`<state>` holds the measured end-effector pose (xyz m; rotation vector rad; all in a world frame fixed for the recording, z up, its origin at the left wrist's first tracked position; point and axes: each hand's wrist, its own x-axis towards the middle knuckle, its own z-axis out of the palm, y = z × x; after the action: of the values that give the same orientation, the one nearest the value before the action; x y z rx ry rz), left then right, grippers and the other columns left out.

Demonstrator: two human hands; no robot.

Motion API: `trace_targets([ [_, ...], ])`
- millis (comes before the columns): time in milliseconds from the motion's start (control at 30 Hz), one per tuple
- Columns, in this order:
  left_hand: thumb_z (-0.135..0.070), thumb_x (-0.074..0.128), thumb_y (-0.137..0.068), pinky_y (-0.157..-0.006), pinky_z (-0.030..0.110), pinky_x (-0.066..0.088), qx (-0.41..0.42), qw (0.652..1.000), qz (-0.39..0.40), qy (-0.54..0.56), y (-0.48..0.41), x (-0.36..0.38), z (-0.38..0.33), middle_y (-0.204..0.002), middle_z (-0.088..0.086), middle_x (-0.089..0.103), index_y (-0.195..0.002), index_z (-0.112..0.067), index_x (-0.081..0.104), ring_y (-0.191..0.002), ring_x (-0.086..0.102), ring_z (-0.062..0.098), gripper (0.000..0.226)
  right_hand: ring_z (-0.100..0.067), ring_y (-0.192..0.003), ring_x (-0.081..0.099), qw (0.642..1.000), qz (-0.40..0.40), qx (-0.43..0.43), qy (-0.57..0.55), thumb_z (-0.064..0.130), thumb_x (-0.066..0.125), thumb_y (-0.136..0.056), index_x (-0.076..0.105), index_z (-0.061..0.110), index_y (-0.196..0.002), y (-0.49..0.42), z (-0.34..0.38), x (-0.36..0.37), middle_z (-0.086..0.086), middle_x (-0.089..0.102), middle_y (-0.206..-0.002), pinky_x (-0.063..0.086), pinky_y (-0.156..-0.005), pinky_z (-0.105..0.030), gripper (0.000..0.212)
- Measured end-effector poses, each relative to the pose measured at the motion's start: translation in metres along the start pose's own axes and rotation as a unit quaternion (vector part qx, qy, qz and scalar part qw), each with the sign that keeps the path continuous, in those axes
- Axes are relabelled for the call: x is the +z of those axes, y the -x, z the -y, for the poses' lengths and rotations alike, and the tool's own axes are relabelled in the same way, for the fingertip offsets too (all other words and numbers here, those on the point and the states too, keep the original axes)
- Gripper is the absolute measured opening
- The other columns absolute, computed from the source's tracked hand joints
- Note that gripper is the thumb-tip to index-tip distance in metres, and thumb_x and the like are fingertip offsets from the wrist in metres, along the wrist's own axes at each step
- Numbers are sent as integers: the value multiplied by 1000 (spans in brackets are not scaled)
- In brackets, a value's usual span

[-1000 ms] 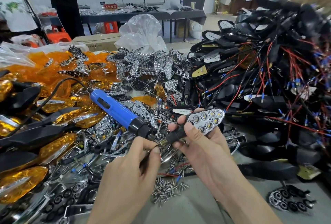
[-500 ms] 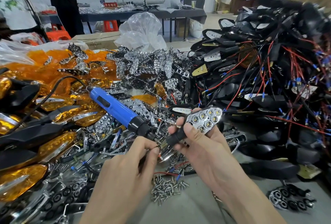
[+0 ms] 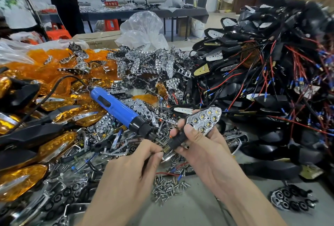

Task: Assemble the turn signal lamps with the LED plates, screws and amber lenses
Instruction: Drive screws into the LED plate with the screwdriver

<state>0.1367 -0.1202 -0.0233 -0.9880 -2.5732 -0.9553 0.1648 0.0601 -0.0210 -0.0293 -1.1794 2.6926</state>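
The left hand (image 3: 130, 177) came in from the lower edge, back to the camera, wrist straight; its thumb and forefinger pinched at the bit end of the blue electric screwdriver (image 3: 117, 110), whose body slanted up and away to the left with a black cable trailing from its rear; whether a screw sat between those fingertips could not be told. The right hand (image 3: 204, 151) reached in from the lower right, palm turned leftward, its fingers curled round the black stem of the turn signal lamp (image 3: 206, 120) and its thumb laid along the stem; the lamp was held above the table (image 3: 189, 207) just right of centre, chrome LED face up, six or seven cells, the count unsure.

The only legible writing was a red sign (image 3: 111, 3) on a far table, reading 不合格区; the wall posters were too small to read.

Counted: two hands, one screwdriver, one lamp in hand, two people standing behind, two red stools (image 3: 112, 25); beyond counting were the screws (image 3: 168, 187) heaped below the hands, the amber lenses (image 3: 54, 57) on the left, the chrome LED plates (image 3: 150, 63) in the middle and the wired black housings (image 3: 271, 63) on the right.
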Motion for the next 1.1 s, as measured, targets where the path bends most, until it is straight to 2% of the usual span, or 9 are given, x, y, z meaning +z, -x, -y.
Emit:
trace_targets([
  [167, -47, 39, -102, -47, 11, 29, -9, 1000, 4, 10, 1, 5, -2, -62, -25, 55, -93, -40, 47, -45, 43, 1, 14, -22, -84, 71, 1000, -9, 1, 15, 10, 73, -84, 66, 17, -95, -2, -1, -1, -5, 71, -95, 45, -73, -38, 15],
  [267, -51, 37, -97, -45, 13, 28, -7, 1000, 26, -4, 1, 8, -3, -60, -23, 57, -94, -43, 43, -45, 46, 1, 10, -19, -78, 70, 999, -25, -9, 40, 17, 63, -84, 58, 14, -102, -4, -4, -2, -3, 71, -93, 50, -63, -30, 19],
  [367, -56, 28, -100, -46, 15, 26, 3, 999, 45, -27, 2, 10, -2, -57, -14, 58, -96, -45, 38, -46, 45, 5, 16, -18, -74, 70, 996, -46, -20, 79, 22, 61, -86, 57, 14, -102, -5, -7, -4, -1, 72, -89, 46, -67, -36, 19],
  [567, -67, 14, -89, -58, 23, 46, 3, 997, 58, -42, 4, 8, -1, -74, -21, 67, -97, -47, 33, -54, 49, 2, 29, -18, -75, 70, 988, -53, -19, 141, 30, 60, -88, 57, 10, -107, -5, -11, -6, -4, 75, -93, 44, -56, -26, 28],
  [767, -64, 30, -97, -61, 11, 44, -49, 995, -52, 64, -2, 2, -4, -97, -30, 61, -108, -47, 52, -80, 63, -4, 30, -18, -77, 70, 979, 22, -19, 203, 34, 65, -93, 70, 36, -98, 0, -14, -6, -6, 77, -102, 47, -55, -22, 7],
  [867, -64, 32, -97, -75, 8, 46, -80, 982, -80, 153, -6, 5, -4, -109, -29, 61, -120, -51, 53, -98, 63, -3, 34, -21, -90, 73, 957, 85, -26, 275, 40, 63, -98, 65, 38, -116, 3, -19, -3, 2, 75, -110, 60, -73, -29, 18],
  [967, -56, 36, -102, -75, 14, 48, -98, 967, -44, 229, -8, 8, -6, -106, -22, 65, -116, -51, 59, -96, 65, 1, 27, -8, -132, 56, 905, 124, -43, 405, 50, 55, -100, 37, 34, -155, 4, -26, -6, 15, 60, -143, 43, -114, -39, 60],
  [1033, -49, 41, -102, -68, 18, 50, -105, 956, -22, 273, -9, 8, -6, -91, -12, 68, -104, -41, 64, -79, 67, 8, 25, -12, -117, 65, 894, 127, -24, 428, 56, 56, -97, 27, 47, -157, 3, -27, -8, 8, 67, -133, 48, -107, -48, 68],
  [1100, -41, 45, -103, -59, 21, 51, -119, 934, -11, 336, -10, 6, -5, -80, -3, 68, -91, -31, 64, -64, 67, 18, 25, -20, -80, 68, 903, 141, -5, 406, 51, 61, -97, 29, 54, -154, 3, -26, -7, -9, 72, -103, 56, -84, -46, 65],
])
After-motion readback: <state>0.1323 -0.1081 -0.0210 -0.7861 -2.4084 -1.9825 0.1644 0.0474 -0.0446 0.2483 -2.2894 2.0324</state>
